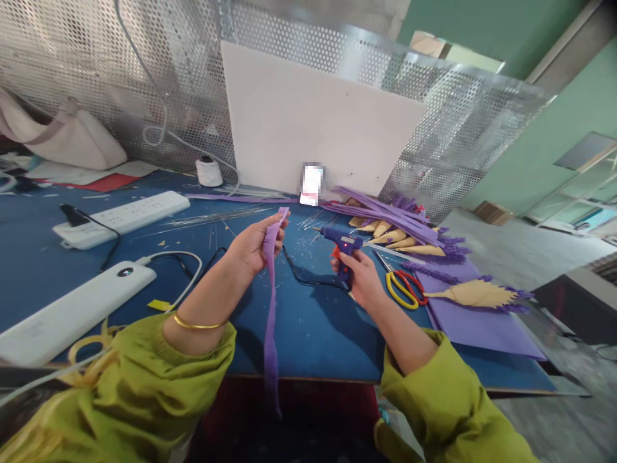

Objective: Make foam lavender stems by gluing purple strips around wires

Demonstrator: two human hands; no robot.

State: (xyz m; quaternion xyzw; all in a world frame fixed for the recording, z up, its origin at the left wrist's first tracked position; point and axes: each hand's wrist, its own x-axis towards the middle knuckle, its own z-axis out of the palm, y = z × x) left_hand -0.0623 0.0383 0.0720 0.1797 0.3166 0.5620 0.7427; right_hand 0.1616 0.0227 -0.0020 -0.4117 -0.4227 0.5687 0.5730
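Between the fingers of my left hand (255, 244) is the top end of a long purple paper strip (270, 308), which hangs down past the table's front edge. My right hand (361, 276) grips a blue glue gun (341, 239) by its handle, a finger near the orange trigger. Its nozzle points left toward the strip without touching it, and a red light glows on its body. A clear glue stick (393, 252) sticks out of the back. Just right of this hand lie scissors (405, 288) with yellow and red handles.
Purple strips (385, 215) and paper-wrapped purple flowers (475, 294) lie right, some on purple sheets (482, 331). On the left are a power strip (128, 218), a long white device (77, 308) and a thread spool (208, 172). A phone (311, 185) leans against a white board (318, 116).
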